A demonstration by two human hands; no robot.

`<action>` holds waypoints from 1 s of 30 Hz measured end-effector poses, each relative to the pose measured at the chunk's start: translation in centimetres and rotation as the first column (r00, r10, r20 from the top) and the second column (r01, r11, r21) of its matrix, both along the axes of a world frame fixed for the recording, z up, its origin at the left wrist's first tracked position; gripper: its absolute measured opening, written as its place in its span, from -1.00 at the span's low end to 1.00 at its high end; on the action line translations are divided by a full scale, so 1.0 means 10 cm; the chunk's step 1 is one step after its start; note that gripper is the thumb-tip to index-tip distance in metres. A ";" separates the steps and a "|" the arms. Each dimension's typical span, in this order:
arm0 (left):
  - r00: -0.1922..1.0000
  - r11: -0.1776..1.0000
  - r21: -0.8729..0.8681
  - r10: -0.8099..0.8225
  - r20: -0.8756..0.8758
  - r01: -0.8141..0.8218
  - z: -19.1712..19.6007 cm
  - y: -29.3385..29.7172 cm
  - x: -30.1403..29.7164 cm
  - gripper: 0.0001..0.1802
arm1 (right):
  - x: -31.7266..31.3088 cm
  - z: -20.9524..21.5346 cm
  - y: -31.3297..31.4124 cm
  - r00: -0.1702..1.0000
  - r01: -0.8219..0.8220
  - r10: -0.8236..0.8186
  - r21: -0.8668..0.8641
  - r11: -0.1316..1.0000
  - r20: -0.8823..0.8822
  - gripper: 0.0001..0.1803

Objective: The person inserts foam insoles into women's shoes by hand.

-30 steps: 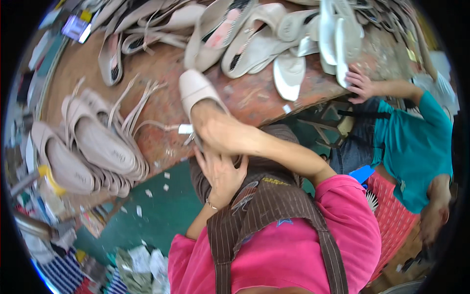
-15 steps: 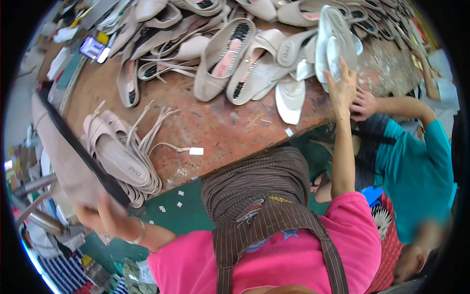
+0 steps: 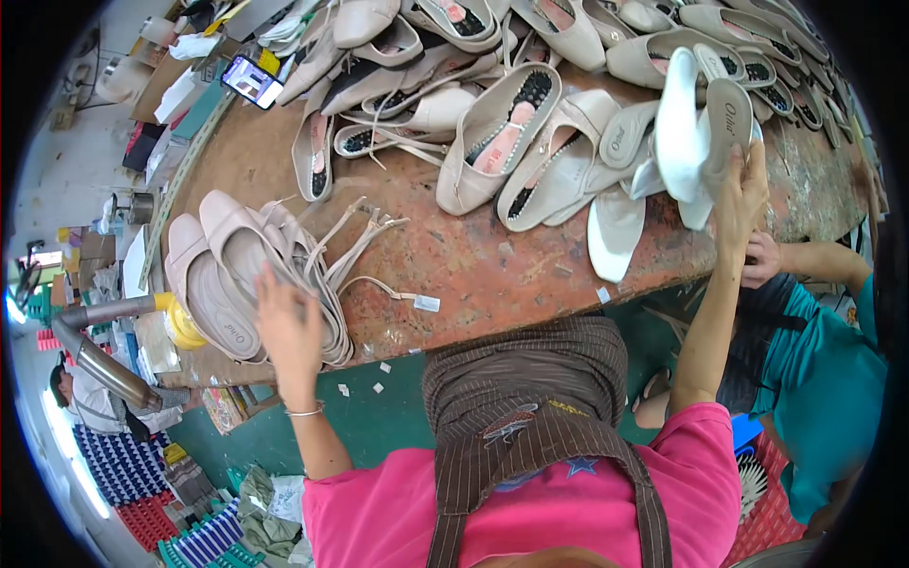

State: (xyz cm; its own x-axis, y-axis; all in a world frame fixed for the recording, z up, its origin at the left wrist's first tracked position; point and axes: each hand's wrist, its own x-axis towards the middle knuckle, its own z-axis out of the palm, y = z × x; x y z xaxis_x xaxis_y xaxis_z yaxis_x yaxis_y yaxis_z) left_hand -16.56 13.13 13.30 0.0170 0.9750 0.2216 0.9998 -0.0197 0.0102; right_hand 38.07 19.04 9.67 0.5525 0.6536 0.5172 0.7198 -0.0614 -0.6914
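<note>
Left hand (image 3: 289, 327) dropped its shoe, now spread flat on the beige shoe stack (image 3: 251, 275). Right hand (image 3: 740, 194) grips a white insole (image 3: 682, 123) at the pile (image 3: 530, 142); tugging may topple it.

Pile of beige strappy shoes (image 3: 248, 276) at left edge of rusty brown worktable: soles and insoles face up, overlapping, thin straps trailing right across the tabletop. Left hand (image 3: 287, 327) lies spread on the near end of the pile.

Upright beige insole (image 3: 727, 123) at the right side, standing on edge beside white soles (image 3: 680, 128). Right hand (image 3: 740, 194) grips its lower end, fingers wrapped round.
</note>
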 end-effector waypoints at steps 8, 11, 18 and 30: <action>0.969 0.971 0.063 0.237 -0.070 -0.233 -0.03 -0.19 0.44 -0.75 | -0.61 0.50 -0.04 0.421 -0.120 0.398 0.385 0.915 -0.815 -0.71; 0.997 0.968 0.238 0.070 0.029 -0.075 0.18 0.02 0.72 -0.65 | -0.78 0.00 -0.20 0.147 -0.459 0.440 0.333 0.824 -0.886 -0.60; 0.777 0.851 0.064 -0.504 0.376 0.521 -0.10 1.18 2.08 -0.53 | -1.29 -0.57 -0.53 0.326 -0.623 0.250 -0.008 0.782 -0.912 -0.53; 0.730 0.821 0.172 -0.565 0.384 0.545 -0.72 1.33 2.57 -0.62 | -0.91 -0.93 -0.32 0.154 -0.518 0.257 0.144 0.843 -0.954 -0.41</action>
